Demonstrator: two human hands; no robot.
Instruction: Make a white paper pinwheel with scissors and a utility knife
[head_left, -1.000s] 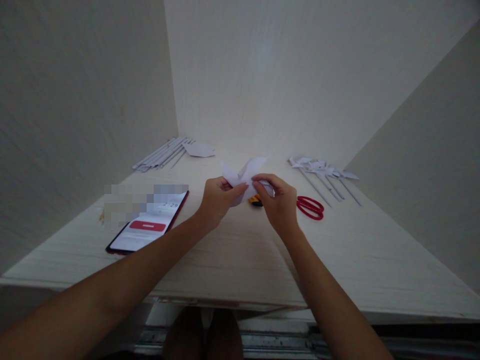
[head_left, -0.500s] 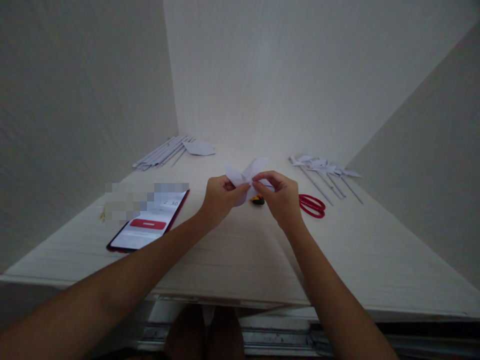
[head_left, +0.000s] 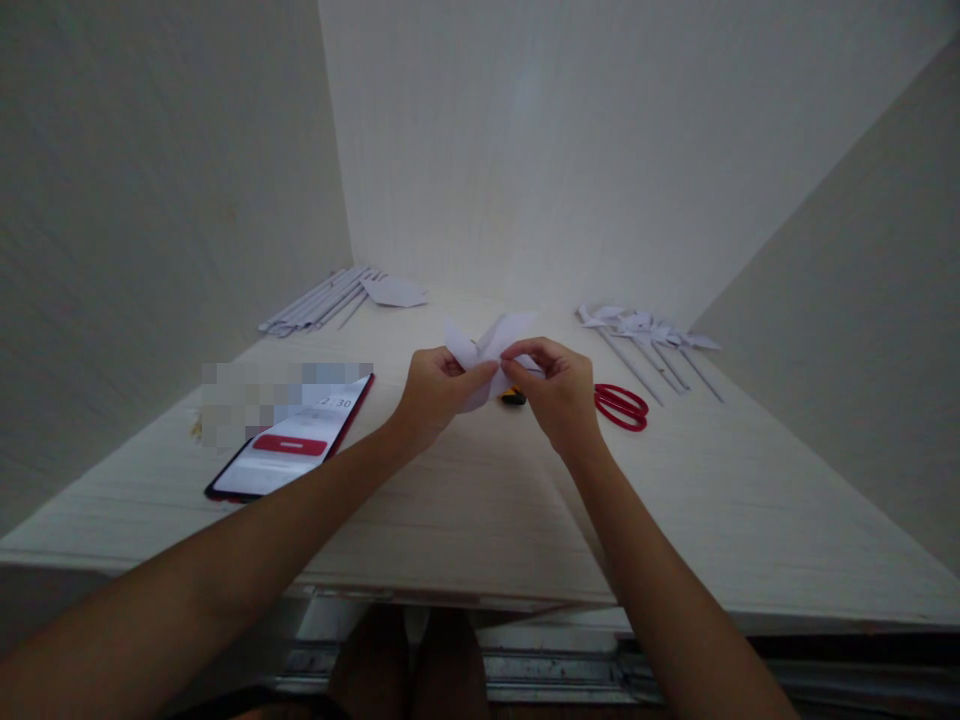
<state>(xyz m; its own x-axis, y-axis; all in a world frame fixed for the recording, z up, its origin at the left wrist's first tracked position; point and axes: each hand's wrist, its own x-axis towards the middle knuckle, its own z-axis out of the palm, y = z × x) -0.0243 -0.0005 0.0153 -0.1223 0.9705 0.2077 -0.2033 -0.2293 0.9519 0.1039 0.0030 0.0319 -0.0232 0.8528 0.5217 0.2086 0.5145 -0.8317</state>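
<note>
both hands meet over the middle of the table (head_left: 480, 520): the left hand (head_left: 435, 392) and the right hand (head_left: 559, 392) each pinch the same folded white paper piece (head_left: 491, 350), held just above the tabletop with its pointed flaps sticking up. by the look of it the folding is partway; the flaps are gathered at the centre and no stick is on it yet. far right lies a finished batch of paper pinwheels on sticks (head_left: 649, 340), about four, hard to count exactly. far left, a bundle of spare rolled sticks (head_left: 315, 303), too many to count, and one flat paper sheet (head_left: 394, 291). one red scissors (head_left: 621, 407), one phone (head_left: 296, 452), one small yellow-black item (head_left: 513, 397) under the hands
</note>
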